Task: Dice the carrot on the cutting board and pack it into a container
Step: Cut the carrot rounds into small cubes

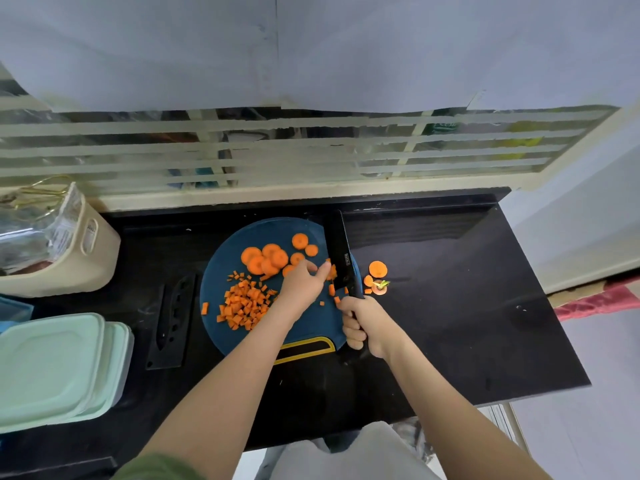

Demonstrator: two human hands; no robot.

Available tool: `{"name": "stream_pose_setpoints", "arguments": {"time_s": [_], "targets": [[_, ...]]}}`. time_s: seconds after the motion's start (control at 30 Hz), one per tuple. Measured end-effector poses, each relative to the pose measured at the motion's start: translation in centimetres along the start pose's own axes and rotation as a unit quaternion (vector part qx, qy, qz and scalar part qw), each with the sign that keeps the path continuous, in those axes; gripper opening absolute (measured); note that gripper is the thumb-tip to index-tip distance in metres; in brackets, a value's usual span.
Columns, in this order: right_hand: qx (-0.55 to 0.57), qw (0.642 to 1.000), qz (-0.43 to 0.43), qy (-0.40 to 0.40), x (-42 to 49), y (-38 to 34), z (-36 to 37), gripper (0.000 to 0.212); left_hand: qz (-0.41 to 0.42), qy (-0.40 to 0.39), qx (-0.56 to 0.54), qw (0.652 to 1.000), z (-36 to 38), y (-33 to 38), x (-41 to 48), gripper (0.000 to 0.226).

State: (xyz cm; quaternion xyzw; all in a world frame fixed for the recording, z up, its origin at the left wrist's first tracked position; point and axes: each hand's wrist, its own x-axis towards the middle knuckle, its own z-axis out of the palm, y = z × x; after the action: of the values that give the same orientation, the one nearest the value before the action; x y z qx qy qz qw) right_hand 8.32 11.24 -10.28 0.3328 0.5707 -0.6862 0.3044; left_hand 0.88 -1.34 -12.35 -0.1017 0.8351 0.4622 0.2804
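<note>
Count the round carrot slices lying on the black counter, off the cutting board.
3: a large round slice, a smaller slice nearer the knife, and the stem end nearest the person. The knife may hide more.

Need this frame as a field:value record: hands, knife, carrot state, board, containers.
left hand: pinches a carrot piece beside the knife blade
right hand: grips the knife handle
cutting board: blue, on black counter
diced carrot: pile on the board's near left
carrot slices: uncut rounds, board's far side
stray slices: on the counter, right of the board
containers: stacked far left, mint lids on
</note>
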Motion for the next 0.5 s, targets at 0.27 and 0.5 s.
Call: {"name": "stream_pose_setpoints", "arguments": {"time_s": [0.27,0.5], "targets": [[0.008,0.995,-0.009,-0.103,-1.8,0.0,0.1,0.041,-0.058,-0.080,-0.354,0.930,0.0,0.6,-2.1,0.026],[0.014,0.994,-0.002,-0.106,-1.4,0.1,1.4,0.042,-0.117,0.012,-0.381,0.917,-3.1,-1.3,-2.5,0.014]]}}
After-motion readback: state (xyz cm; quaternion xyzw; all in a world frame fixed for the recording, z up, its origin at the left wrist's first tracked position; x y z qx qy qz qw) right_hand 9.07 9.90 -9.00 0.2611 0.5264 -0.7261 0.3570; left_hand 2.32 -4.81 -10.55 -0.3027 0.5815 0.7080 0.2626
